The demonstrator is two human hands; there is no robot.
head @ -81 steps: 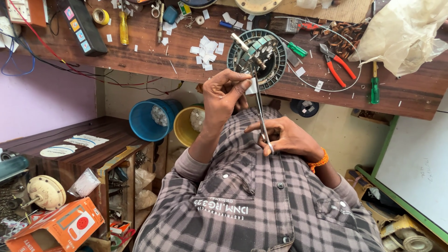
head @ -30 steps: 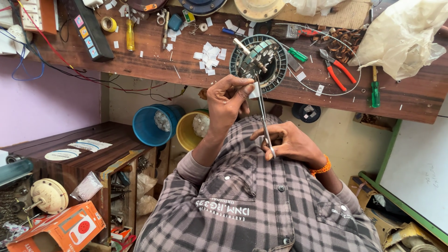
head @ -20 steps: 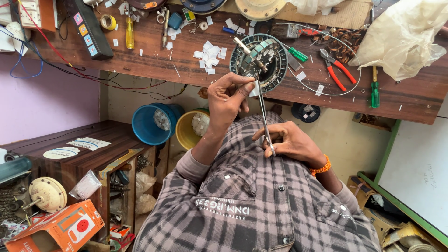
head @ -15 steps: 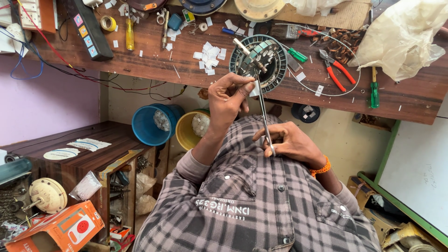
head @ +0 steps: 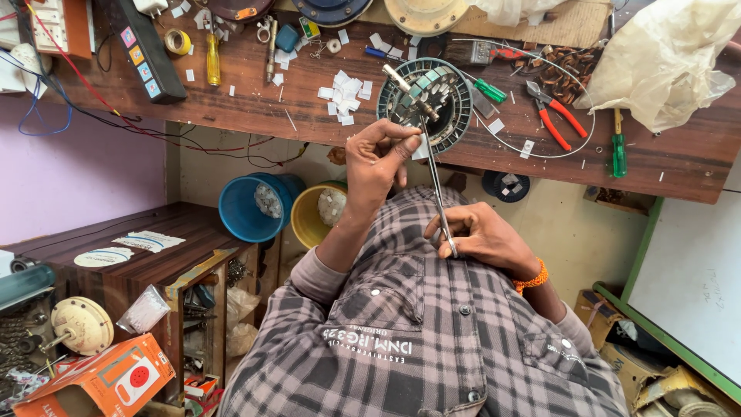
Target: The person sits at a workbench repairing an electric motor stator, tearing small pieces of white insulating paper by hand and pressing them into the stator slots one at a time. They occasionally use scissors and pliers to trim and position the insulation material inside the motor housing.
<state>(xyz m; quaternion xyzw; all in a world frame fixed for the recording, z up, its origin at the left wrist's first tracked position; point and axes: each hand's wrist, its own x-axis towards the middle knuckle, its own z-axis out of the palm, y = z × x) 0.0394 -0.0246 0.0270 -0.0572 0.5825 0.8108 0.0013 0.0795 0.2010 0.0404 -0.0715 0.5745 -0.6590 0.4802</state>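
Gripping one long thin metal rod [head: 437, 189], the right hand [head: 478, 235] has its fingers curled tight round the lower end, at about five o'clock from the one round fan stator [head: 424, 104] with its ring of windings. The rod slants up towards twelve o'clock until its tip meets the stator's middle. The left hand [head: 378, 158] sits at seven o'clock from the stator, thumb and forefinger pinched together just beside the rod's upper part, the other fingers bent; whether something small is caught in the pinch cannot be told.

The stator lies at the near edge of a dark wooden workbench [head: 255, 100]. On the bench there are two green-handled screwdrivers, one [head: 489, 89] at three o'clock from the stator and one [head: 619, 147] farther right, one pair of red-handled pliers [head: 556, 116] between them, one yellow-handled screwdriver [head: 211, 62] well off at nine o'clock, one roll of yellow tape [head: 177, 41], and a scatter of small white paper slips [head: 343, 89] at ten o'clock. A crumpled pale plastic bag [head: 664, 62] fills the bench's right end.

Below the bench stand two buckets side by side, one blue [head: 251, 208] and one yellow [head: 312, 216]. A wooden cabinet [head: 123, 262] stands at the left against a lilac wall, with one orange carton [head: 96, 382] at its foot.
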